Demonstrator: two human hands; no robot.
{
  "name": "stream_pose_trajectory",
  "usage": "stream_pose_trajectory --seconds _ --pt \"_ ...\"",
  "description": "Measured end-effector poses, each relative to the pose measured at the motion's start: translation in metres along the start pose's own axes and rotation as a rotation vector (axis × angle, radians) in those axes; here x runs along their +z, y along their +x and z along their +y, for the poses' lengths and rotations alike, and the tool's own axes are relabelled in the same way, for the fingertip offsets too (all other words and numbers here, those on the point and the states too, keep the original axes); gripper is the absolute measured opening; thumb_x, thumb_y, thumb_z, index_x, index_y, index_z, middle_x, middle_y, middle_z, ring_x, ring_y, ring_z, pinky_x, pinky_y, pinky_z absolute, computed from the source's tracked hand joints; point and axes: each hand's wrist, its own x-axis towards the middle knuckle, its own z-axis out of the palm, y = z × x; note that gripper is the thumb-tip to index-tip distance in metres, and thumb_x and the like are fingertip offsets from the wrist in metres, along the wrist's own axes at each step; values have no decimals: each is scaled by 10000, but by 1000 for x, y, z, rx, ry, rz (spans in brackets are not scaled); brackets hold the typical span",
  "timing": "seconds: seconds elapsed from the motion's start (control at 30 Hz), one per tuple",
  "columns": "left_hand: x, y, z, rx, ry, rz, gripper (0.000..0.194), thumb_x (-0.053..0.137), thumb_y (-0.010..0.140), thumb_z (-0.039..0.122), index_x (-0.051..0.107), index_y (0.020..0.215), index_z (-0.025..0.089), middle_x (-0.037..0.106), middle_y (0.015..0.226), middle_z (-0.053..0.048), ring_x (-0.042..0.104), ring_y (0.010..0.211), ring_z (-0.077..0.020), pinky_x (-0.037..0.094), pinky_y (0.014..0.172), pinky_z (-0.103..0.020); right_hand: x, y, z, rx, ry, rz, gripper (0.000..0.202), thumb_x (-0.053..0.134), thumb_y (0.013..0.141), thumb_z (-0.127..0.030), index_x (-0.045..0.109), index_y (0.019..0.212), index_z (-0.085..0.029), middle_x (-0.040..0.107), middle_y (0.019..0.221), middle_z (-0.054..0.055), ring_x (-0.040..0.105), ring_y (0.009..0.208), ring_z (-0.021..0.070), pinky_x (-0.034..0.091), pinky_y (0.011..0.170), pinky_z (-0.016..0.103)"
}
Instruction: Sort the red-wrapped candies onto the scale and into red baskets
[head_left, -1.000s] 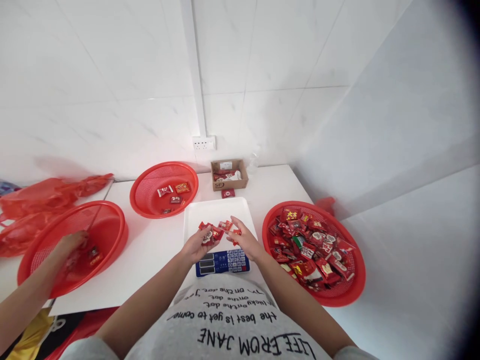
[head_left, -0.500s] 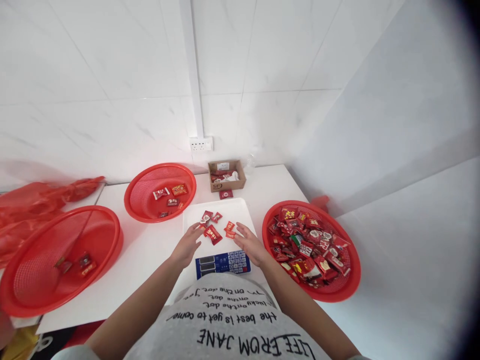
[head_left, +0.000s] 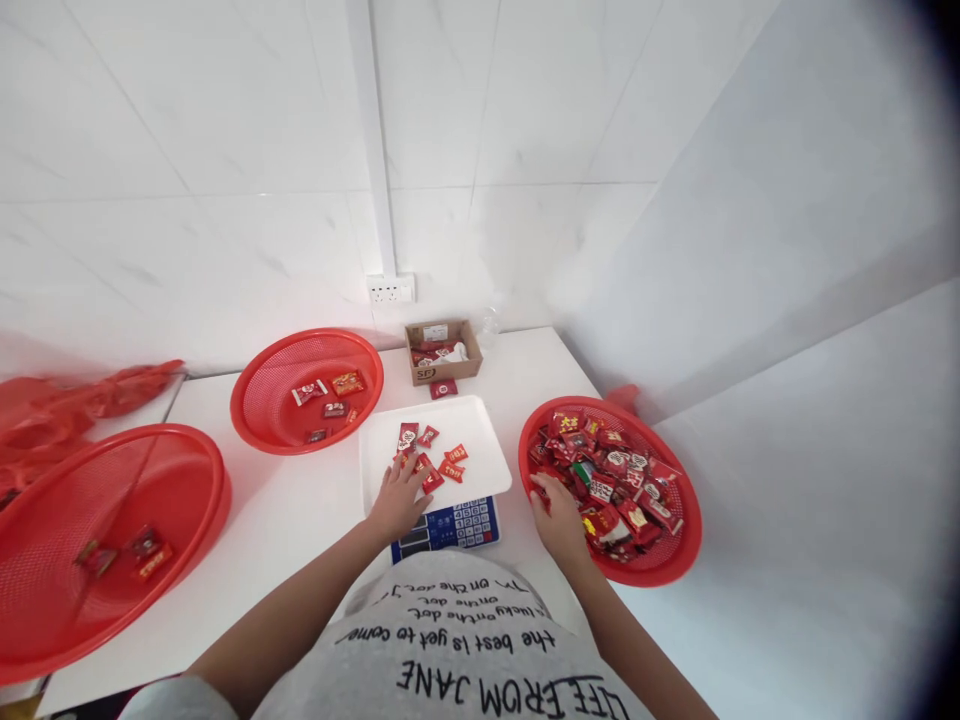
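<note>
Over the white tray point(head_left: 484, 470) of a scale, my left hand point(head_left: 397, 503) lies with its fingers spread on a few red snack packets point(head_left: 429, 474). More small wrapped pieces point(head_left: 454, 455) lie on the tray to the right of it, and a dark red packet point(head_left: 407, 437) lies just beyond the fingertips. My right hand point(head_left: 556, 515) is at the left rim of a red basket point(head_left: 694, 545) heaped with wrapped snacks point(head_left: 616, 480). Its fingers are bent but apart, with no packet visible in them. The scale's blue keypad panel point(head_left: 469, 524) shows below the tray.
Two red baskets, one farther back point(head_left: 247, 395) and one nearer point(head_left: 202, 450), stand on the left with a few packets inside. A small cardboard box point(head_left: 446, 372) of packets is by the wall, with one packet point(head_left: 443, 389) before it. Red plastic point(head_left: 75, 400) lies far left.
My right hand has left the tray and moved right to the full basket's rim. My left hand has come down onto the packets. The view has shifted slightly.
</note>
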Motion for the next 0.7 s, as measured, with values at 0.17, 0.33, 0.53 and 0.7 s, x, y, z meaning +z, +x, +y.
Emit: stream_pose_trajectory --seconds 0.17,0.33,0.53,0.7 --pt "1 24 3 78 198 105 558 615 740 373 455 1264 267 184 1492 -90 26 1372 -325 42 1078 -521 -3 -13 27 60 -236 33 463 337 849 -390 545 1149 -104 582 1131 164 497 1073 264 379 939 424" --pt "14 52 3 36 162 114 628 620 727 422 425 1295 239 222 1472 -133 66 1367 -328 27 1077 -513 3 -19 29 118 -362 43 491 286 878 -396 529 1176 -90 590 1116 171 513 1045 267 387 909 404" --pt "30 51 11 270 277 -19 550 573 761 445 466 1275 282 252 1473 -90 87 1369 -310 -87 1061 -518 6 -18 29 132 -356 66 487 289 880 -400 550 1160 -98 609 1096 150 525 1040 254 391 904 379" --pt "30 49 8 357 200 -134 380 645 718 369 610 1094 327 344 1436 -24 141 1363 -286 -89 1075 -485 7 -19 30 152 -350 79 495 287 878 -399 526 1192 -100 616 1088 144 543 1026 256 405 892 379"
